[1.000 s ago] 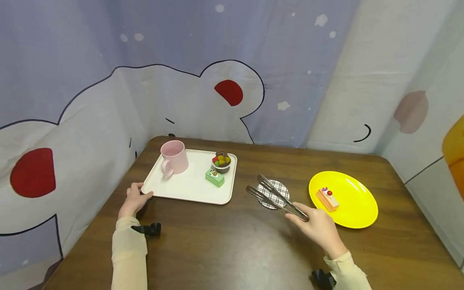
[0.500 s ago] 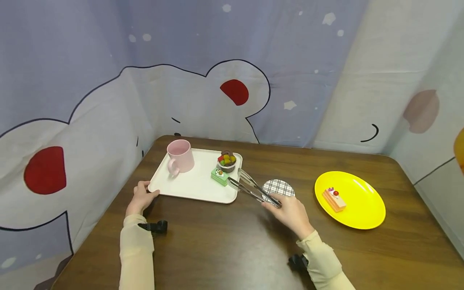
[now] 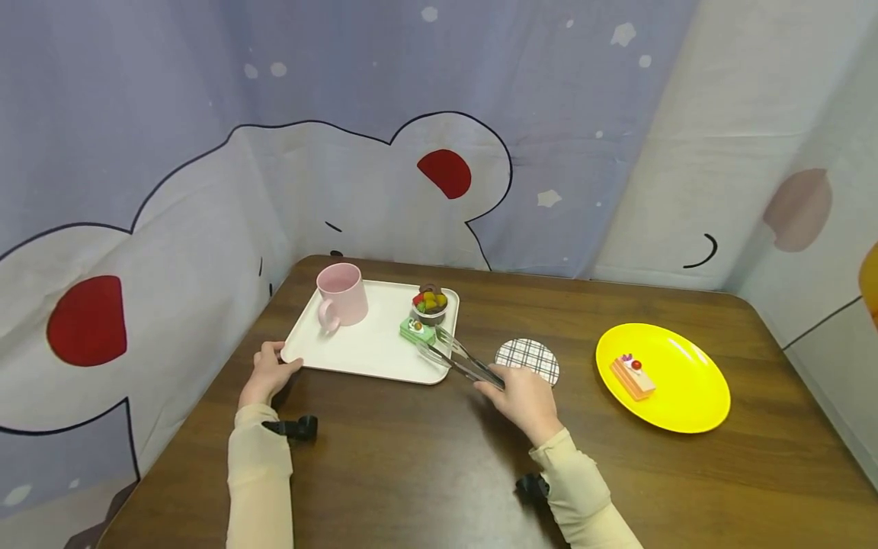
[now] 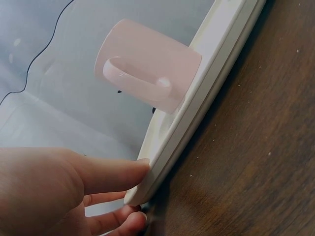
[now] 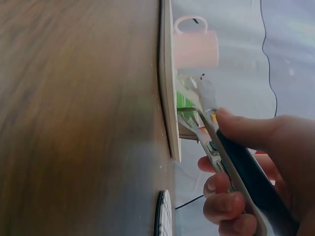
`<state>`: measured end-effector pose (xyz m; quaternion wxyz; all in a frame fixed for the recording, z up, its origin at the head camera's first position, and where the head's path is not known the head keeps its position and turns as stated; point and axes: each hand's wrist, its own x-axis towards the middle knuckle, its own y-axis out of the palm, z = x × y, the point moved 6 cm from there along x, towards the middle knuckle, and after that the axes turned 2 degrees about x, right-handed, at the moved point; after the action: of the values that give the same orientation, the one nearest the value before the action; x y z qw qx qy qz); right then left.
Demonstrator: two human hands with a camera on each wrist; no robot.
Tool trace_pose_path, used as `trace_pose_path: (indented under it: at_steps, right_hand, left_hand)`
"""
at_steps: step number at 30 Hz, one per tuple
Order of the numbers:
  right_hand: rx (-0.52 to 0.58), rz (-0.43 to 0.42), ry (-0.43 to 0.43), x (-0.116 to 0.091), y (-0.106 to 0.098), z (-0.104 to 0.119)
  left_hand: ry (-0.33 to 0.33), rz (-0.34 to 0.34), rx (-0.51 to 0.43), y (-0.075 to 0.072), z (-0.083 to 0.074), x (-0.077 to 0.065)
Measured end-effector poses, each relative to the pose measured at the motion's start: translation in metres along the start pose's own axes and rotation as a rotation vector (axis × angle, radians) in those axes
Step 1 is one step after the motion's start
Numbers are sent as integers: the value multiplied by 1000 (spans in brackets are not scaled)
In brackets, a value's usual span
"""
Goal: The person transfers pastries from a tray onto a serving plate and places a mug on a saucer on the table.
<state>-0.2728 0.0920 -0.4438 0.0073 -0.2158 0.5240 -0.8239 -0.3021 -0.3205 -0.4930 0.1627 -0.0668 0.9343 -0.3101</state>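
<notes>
My left hand (image 3: 266, 374) holds the near left corner of a white tray (image 3: 350, 358); in the left wrist view the thumb lies on the rim and fingers curl around and below it. On the tray stand a pink mug (image 3: 344, 296), a cup of fruit-topped dessert (image 3: 430, 306) and a green toy cake slice (image 3: 415, 332). My right hand (image 3: 524, 400) grips metal tongs (image 3: 469, 364), seen up close in the right wrist view. The spread tong tips are at the green slice's right side; contact is unclear. Part of the slice is hidden behind them in the right wrist view.
A round checked coaster (image 3: 530, 357) lies right of the tray, partly behind my right hand. Farther right is a yellow plate (image 3: 686, 396) bearing an orange toy cake slice (image 3: 633, 377). A printed curtain (image 3: 549, 137) encloses the wooden table (image 3: 411, 473).
My right hand has carried the tongs leftward from over the coaster to beside the green cake slice. The left hand stays on the tray corner. The head view has shifted slightly.
</notes>
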Motion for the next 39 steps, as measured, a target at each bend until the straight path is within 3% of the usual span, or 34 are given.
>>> trace_pose_path:
  at_steps: [21, 39]
  right_hand:
    - [13, 10, 30, 1, 6, -2]
    - [77, -51, 105, 3, -53, -24]
  left_hand:
    - [9, -8, 14, -1, 2, 0]
    - [17, -7, 21, -1, 2, 1]
